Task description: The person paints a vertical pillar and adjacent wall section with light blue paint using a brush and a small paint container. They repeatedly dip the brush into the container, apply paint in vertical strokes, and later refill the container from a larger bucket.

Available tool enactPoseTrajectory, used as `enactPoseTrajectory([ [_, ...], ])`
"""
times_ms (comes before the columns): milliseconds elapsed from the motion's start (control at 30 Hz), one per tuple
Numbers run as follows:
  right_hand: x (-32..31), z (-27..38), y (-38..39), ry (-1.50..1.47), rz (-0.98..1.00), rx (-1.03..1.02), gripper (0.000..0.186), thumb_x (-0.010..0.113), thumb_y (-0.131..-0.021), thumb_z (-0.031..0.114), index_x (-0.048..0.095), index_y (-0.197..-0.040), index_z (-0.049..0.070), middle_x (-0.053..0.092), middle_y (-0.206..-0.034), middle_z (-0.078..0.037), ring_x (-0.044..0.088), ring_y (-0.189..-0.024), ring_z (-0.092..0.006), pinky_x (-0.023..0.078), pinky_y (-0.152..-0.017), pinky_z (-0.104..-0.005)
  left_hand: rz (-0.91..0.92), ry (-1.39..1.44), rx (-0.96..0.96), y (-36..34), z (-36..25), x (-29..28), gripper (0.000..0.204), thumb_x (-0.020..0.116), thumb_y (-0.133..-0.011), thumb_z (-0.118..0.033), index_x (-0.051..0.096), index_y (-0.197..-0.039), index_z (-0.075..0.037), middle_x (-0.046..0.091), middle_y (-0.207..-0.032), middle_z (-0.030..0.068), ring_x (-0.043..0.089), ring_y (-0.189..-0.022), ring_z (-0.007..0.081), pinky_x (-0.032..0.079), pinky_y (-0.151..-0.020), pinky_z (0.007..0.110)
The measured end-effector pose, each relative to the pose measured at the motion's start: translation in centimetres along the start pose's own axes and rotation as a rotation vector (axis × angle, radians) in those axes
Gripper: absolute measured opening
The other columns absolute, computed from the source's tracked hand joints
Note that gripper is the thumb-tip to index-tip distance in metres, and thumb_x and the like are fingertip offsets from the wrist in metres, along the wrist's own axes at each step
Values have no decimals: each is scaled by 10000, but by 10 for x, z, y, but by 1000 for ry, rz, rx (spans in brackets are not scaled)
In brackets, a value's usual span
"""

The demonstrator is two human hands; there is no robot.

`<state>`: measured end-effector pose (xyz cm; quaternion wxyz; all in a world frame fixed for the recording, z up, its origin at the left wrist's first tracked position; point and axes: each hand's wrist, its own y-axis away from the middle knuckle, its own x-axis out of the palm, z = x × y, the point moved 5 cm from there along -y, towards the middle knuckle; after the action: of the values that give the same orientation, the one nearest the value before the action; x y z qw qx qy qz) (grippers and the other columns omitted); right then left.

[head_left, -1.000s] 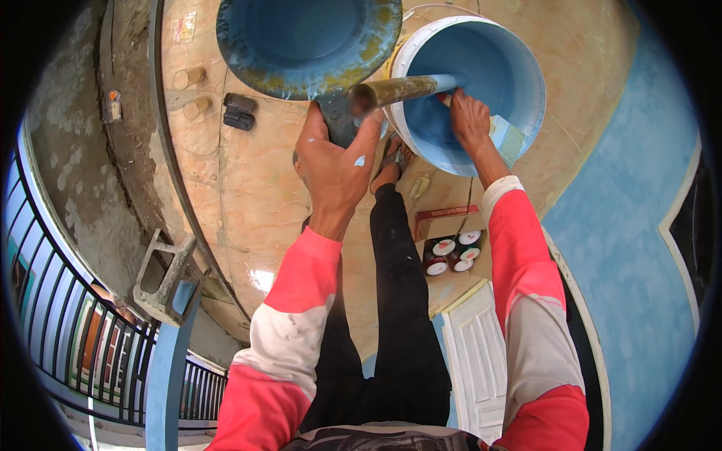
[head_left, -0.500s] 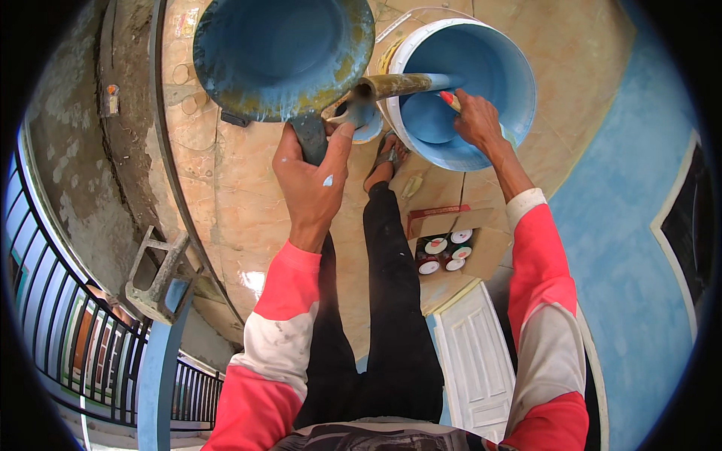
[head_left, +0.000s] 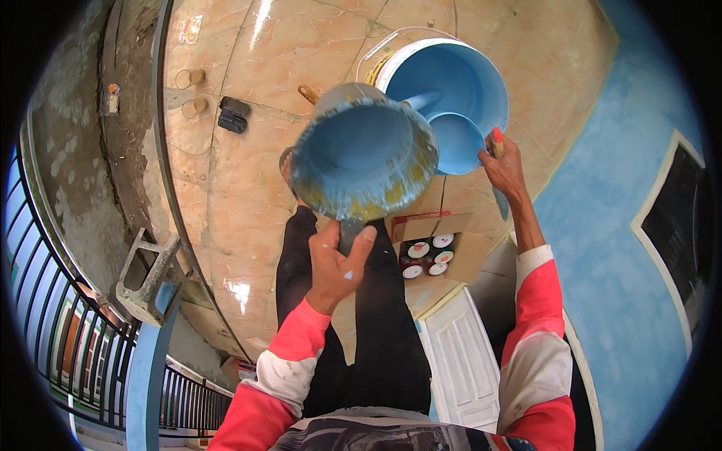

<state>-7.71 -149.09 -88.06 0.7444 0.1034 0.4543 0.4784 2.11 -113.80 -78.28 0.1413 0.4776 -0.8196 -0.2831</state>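
Note:
My left hand point(head_left: 337, 267) is closed round the dark handle of a round, pan-like dipper point(head_left: 361, 146), coated with blue and yellowish paint. The dipper's opening faces me, left of a white bucket point(head_left: 391, 74) whose inside is blue with paint. A stick point(head_left: 308, 94) runs behind the dipper, and its blue-coated part reaches into the bucket. At the bucket's near right rim, my right hand point(head_left: 505, 167) grips a tool with a red-tipped wooden handle point(head_left: 497, 140). A bluish-grey flat part extends below that hand; its exact kind is unclear.
A cardboard box of cans point(head_left: 429, 255) stands near my legs, beside a white panelled door point(head_left: 462, 361). Two cups point(head_left: 189, 78) and a black object point(head_left: 233, 114) are on the tiled floor at left. A concrete block point(head_left: 149, 278) tops a blue post by the railing point(head_left: 83, 361).
The dipper in my left hand has come nearer and to the right. My right hand has drawn out from over the bucket to its near right rim, still gripping the tool.

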Motion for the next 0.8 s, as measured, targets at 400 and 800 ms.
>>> enactPoseTrajectory([
  [400, -89, 18, 66, -113, -129, 75, 132, 668, -833, 6, 547, -881, 31, 542, -791, -12, 527, -725, -117, 455, -672, -300, 178, -188, -51, 16, -3, 40, 228, 689, -928, -141, 642, -1052, 45, 630, -673, 139, 569, -538, 192, 453, -538, 345],
  [800, -135, 67, 103, -83, -168, 103, 170, 679, -843, 20, 517, -873, 60, 494, -803, 11, 480, -736, -100, 414, -669, -288, 122, -241, 124, -22, -11, 57, 291, 677, -898, -155, 639, -1071, 75, 679, -899, 255, 644, -741, 347, 510, -687, 416],
])
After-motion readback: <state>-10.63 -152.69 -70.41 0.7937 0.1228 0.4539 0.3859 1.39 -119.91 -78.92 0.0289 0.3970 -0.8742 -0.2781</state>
